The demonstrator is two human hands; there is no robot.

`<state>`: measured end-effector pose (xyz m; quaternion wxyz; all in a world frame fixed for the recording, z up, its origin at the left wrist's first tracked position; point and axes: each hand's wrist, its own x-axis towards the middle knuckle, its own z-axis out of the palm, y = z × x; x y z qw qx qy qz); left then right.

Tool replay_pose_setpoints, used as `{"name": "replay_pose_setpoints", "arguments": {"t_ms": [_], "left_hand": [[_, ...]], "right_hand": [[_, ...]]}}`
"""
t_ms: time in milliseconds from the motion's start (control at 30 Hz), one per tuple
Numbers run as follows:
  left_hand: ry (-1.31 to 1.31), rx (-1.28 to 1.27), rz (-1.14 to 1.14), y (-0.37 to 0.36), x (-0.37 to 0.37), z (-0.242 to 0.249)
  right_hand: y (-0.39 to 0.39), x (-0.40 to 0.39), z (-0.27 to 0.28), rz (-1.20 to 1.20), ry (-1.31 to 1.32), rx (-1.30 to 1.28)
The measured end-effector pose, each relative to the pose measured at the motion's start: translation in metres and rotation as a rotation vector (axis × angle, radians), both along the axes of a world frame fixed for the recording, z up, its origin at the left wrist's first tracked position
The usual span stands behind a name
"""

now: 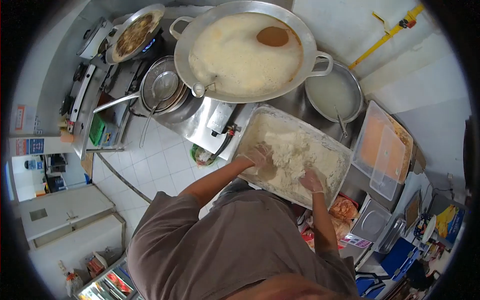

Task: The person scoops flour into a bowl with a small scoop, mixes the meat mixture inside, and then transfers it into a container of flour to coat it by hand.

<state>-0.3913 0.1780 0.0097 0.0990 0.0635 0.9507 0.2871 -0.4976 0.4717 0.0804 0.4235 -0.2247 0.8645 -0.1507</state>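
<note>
My left hand [256, 155], in a clear plastic glove, lies in the left part of a rectangular metal tray [243, 134] of pale flour [267, 122]. Its fingers look spread in the flour. On the tray's right side is my right hand [312, 180], also gloved, its fingertips partly hidden against the flour. Between the hands sits a clumpy heap of flour-coated pieces [290, 159], whose kind I cannot make out.
Beyond the tray stands a wide two-handled pan [245, 95] of foamy oil with a dial thermometer [198, 89]. A metal bowl [332, 92] of cloudy liquid is right of it, strainers [162, 86] left. Far left, a smaller pan [135, 37] sits over a blue flame.
</note>
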Motion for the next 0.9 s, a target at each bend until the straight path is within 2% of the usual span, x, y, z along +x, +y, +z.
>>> {"name": "replay_pose_setpoints", "arguments": {"t_ms": [67,133,167,267,300,367,400,433,500,567,633,667,767,800,833,900], "left_hand": [[-0.257,-0.144,-0.078,0.002,0.003,0.011],[-0.355,-0.168,-0.069,0.022,-0.001,0.025],[-0.324,-0.124,-0.019,0.045,-0.003,0.031],[-0.249,0.151,0.035,0.075,-0.015,0.006],[-0.222,0.265,0.036,0.076,-0.020,-0.004],[-0.250,0.379,-0.025,0.057,-0.021,0.023],[-0.266,0.438,-0.054,0.046,-0.018,0.035],[-0.209,0.356,-0.069,0.035,-0.013,0.035],[-0.097,0.187,-0.109,0.018,-0.005,0.036],[-0.298,-0.304,-0.041,0.027,0.011,-0.009],[-0.438,-0.437,-0.022,0.039,0.015,-0.016],[-0.477,-0.324,-0.040,0.049,0.005,0.004],[-0.492,0.006,-0.029,0.070,-0.020,0.027],[-0.482,0.115,-0.014,0.072,-0.024,0.028],[-0.407,0.352,0.026,0.059,-0.026,0.026],[-0.338,0.472,0.090,0.038,-0.018,0.030]], "right_hand": [[0.015,0.010,-0.026,0.099,0.360,0.035],[0.002,0.027,-0.071,0.195,0.572,0.030],[-0.005,0.034,-0.082,0.240,0.682,0.026],[-0.044,0.017,-0.078,-0.032,0.116,0.132],[-0.034,0.012,-0.079,-0.123,0.064,-0.011],[0.003,0.001,-0.097,-0.300,-0.048,-0.296],[0.010,0.003,-0.079,-0.358,-0.078,-0.328],[0.016,0.005,-0.043,-0.417,-0.109,-0.360],[0.034,0.010,-0.038,-0.281,0.033,-0.356],[0.065,0.004,-0.088,0.120,0.375,-0.275],[0.043,0.022,-0.082,0.324,0.608,-0.055],[0.023,0.031,-0.074,0.423,0.727,0.060],[-0.042,0.033,-0.063,-0.204,0.107,0.047],[-0.038,0.030,-0.064,-0.212,0.066,-0.026],[-0.033,0.023,-0.064,-0.220,0.024,-0.099],[-0.021,0.009,-0.063,-0.231,0.021,-0.200]]}}
